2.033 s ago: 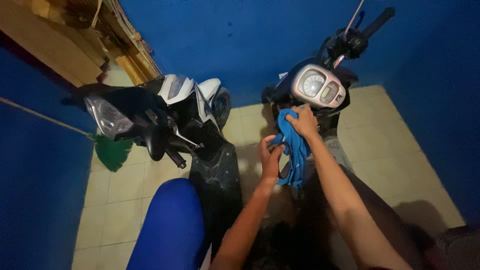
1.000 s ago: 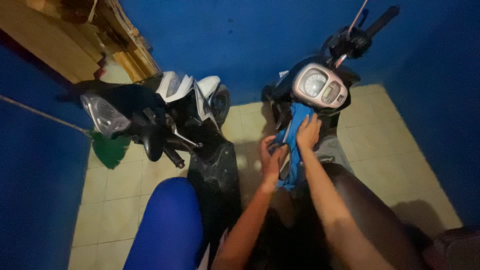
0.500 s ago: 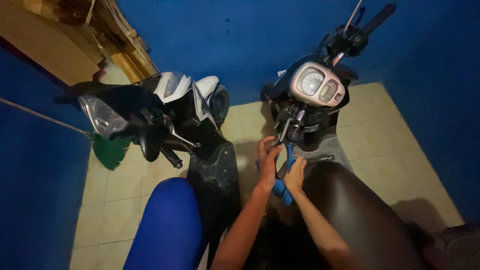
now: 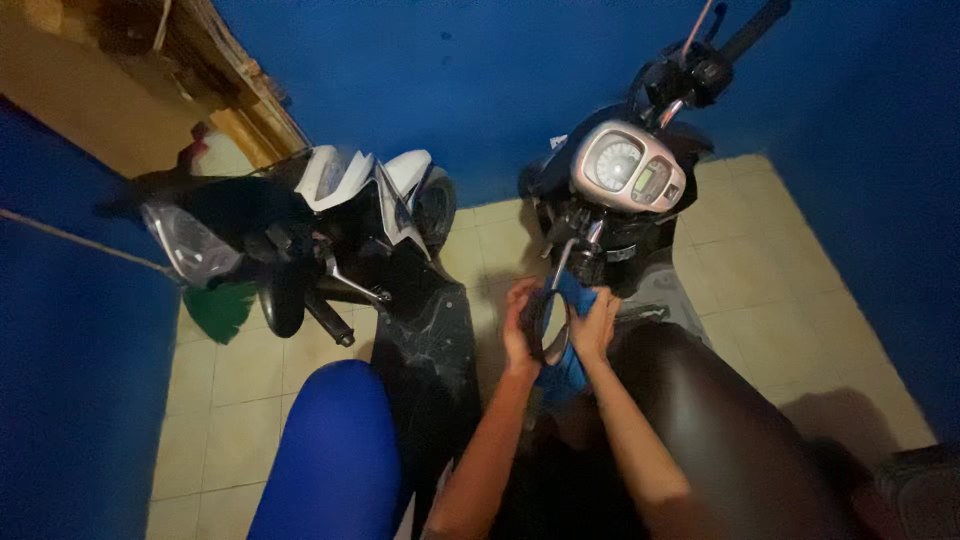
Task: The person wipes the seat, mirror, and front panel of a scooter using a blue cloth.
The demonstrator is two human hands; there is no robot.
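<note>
The left hand [image 4: 520,322] curls its grip around the left edge of the scooter's oval mirror [image 4: 545,328], and the right hand [image 4: 596,325] presses a blue cloth [image 4: 566,372] on the mirror from the 3 o'clock side, fingers bent around the cloth. The mirror sits right between both hands, just above the dark seat [image 4: 720,430], with its long side running from 12 to 6 o'clock. Its thin stalk goes up toward 12 o'clock to the handlebar under the round speed dial [image 4: 625,165], and both hands are equally near.
</note>
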